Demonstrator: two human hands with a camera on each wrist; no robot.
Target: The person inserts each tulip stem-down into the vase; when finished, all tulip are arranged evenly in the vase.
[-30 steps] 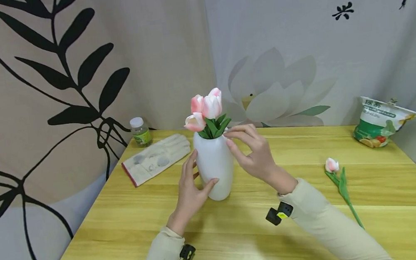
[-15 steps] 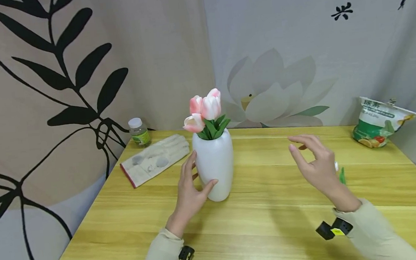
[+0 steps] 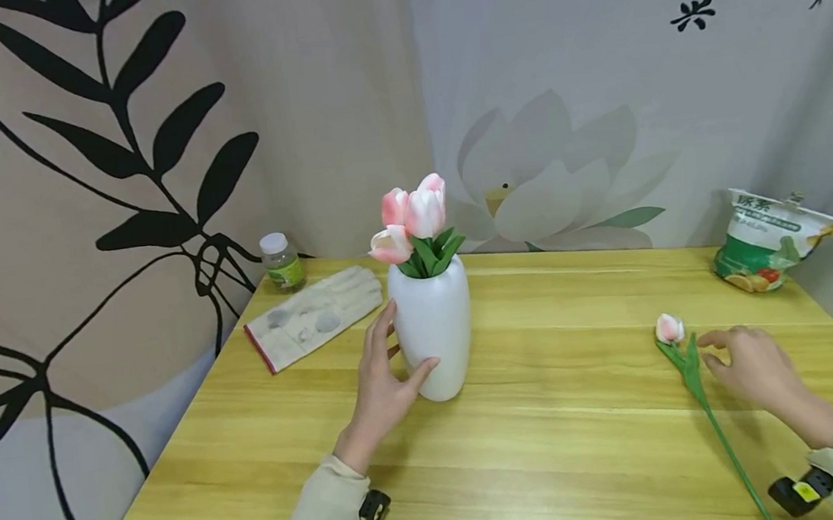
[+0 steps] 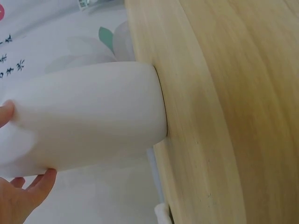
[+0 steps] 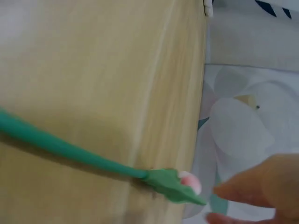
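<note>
A white vase (image 3: 432,325) stands upright on the table, with several pink-and-white tulips (image 3: 423,213) in its mouth. My left hand (image 3: 379,385) holds its left side, thumb across the front and fingers around the back. In the left wrist view, the thumb and fingers touch the vase wall (image 4: 93,116) from two sides. One loose tulip (image 3: 694,375) lies on the table to the right, its stem running toward me. Just right of its leaves is my right hand (image 3: 758,365), fingers loosely bent and holding nothing. The right wrist view shows a small gap between fingertips and bloom (image 5: 190,182).
White work gloves (image 3: 316,316) with a red cuff lie left of the vase. Behind them stands a small lidded jar (image 3: 282,264) with a green label. A green-and-white snack bag (image 3: 772,241) sits at the back right. A printed curtain (image 3: 560,112) hangs behind the table (image 3: 555,447).
My right hand has left the tulips at the vase's rim and moved right and toward me, beside the loose tulip. The left hand and the vase have stayed in place.
</note>
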